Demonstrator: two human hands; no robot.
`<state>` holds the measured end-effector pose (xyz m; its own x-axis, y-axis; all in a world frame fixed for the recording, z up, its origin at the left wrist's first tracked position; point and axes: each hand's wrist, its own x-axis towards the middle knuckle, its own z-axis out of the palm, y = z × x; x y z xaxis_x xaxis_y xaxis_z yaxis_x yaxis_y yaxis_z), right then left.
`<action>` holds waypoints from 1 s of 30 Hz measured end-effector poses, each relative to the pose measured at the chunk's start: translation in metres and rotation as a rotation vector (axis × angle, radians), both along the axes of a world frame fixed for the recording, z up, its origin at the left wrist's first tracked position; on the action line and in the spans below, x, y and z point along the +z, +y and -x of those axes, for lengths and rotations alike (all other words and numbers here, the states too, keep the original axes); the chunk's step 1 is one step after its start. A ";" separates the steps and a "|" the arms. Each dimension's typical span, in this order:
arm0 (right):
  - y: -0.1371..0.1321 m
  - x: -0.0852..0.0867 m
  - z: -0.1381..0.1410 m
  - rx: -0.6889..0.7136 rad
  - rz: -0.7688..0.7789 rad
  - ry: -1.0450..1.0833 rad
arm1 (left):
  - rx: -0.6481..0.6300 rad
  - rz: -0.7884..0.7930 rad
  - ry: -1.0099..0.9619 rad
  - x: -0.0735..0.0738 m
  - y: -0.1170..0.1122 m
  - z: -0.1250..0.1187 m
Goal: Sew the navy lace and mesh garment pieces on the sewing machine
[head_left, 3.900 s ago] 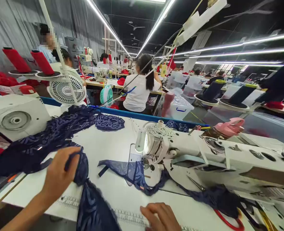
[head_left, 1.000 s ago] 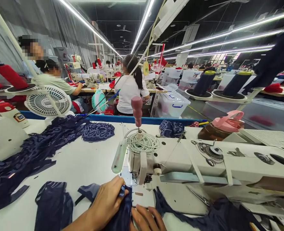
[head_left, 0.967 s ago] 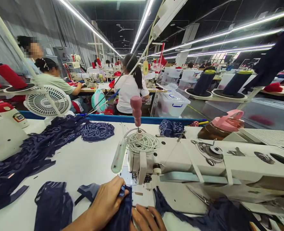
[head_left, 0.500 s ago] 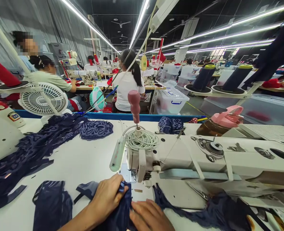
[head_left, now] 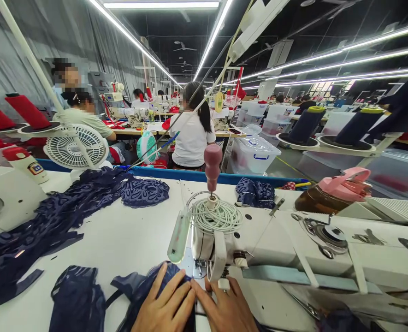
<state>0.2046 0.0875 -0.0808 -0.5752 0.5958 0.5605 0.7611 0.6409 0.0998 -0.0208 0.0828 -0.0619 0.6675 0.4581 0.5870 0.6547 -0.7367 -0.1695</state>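
Note:
My left hand (head_left: 165, 302) lies with fingers spread on a piece of navy lace fabric (head_left: 139, 295) in front of the sewing machine (head_left: 207, 244). My right hand (head_left: 226, 306) is just beside it, fingers stretched out toward the presser foot (head_left: 201, 268). Its index finger touches the fabric edge near my left fingertips; part of this hand is behind the machine's white guard. Under the hands, most of the fabric is hidden. Another navy piece (head_left: 77, 297) rests left of my left hand.
A heap of navy lace strips (head_left: 65, 207) covers the table's left side. Thread snips (head_left: 305, 302) lie right of the machine. A pink-lidded bottle (head_left: 342, 186), a white fan (head_left: 75, 146) and navy thread cones (head_left: 306, 125) stand around. Co-workers sit beyond the table.
My left hand has gone from gripping the fabric to lying flat on it. My right hand has moved up to the presser foot. The fabric has shifted, and the view has tilted and turned left.

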 end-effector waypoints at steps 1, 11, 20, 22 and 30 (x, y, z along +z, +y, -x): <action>-0.001 0.004 -0.001 -0.002 0.032 -0.022 | -0.025 0.019 0.033 -0.003 -0.001 0.004; -0.001 0.014 -0.019 -0.054 0.136 -0.018 | -0.006 0.568 0.121 -0.003 0.012 0.002; -0.006 0.011 -0.013 -0.086 0.158 0.194 | 0.047 0.686 0.165 0.034 0.015 -0.009; -0.005 0.009 -0.012 -0.066 0.154 0.224 | 0.054 0.683 0.159 0.035 0.015 -0.010; -0.004 0.024 -0.010 -0.036 0.129 0.234 | 0.023 0.478 0.116 0.022 0.011 -0.007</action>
<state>0.2146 0.0837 -0.0569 -0.4157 0.6886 0.5941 0.7765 0.6088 -0.1623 -0.0141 0.0938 -0.0402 0.7024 0.6737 0.2297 0.6687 -0.7352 0.1110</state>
